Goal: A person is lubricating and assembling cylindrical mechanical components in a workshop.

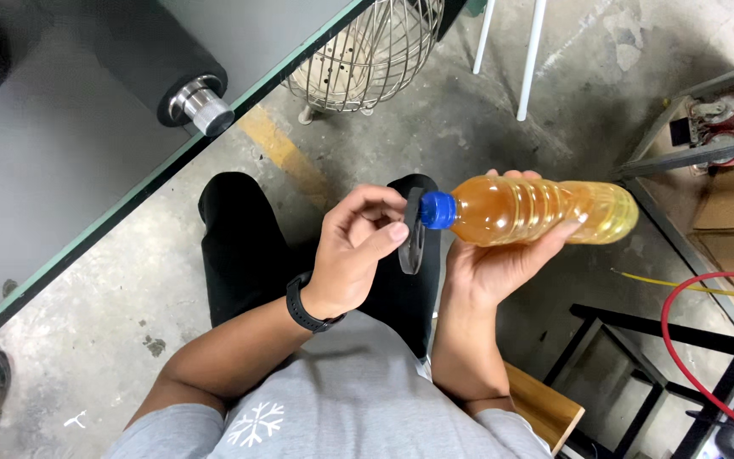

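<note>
My right hand point(494, 259) grips a clear plastic bottle point(537, 210) of amber liquid, held on its side with its blue cap point(437, 210) pointing left. My left hand point(358, 246), with a black band on the wrist, pinches a flat black ring-shaped part point(411, 246) between thumb and fingers, right next to the cap. Both hands are above my lap, over black trousers.
A grey machine panel with a green edge point(172, 161) and a black roller with a metal end point(201, 102) fills the upper left. A wire-cage fan point(367, 51) stands behind. Metal frames point(690, 153), a red hose point(681, 340) and a wooden seat point(545, 408) are on the right.
</note>
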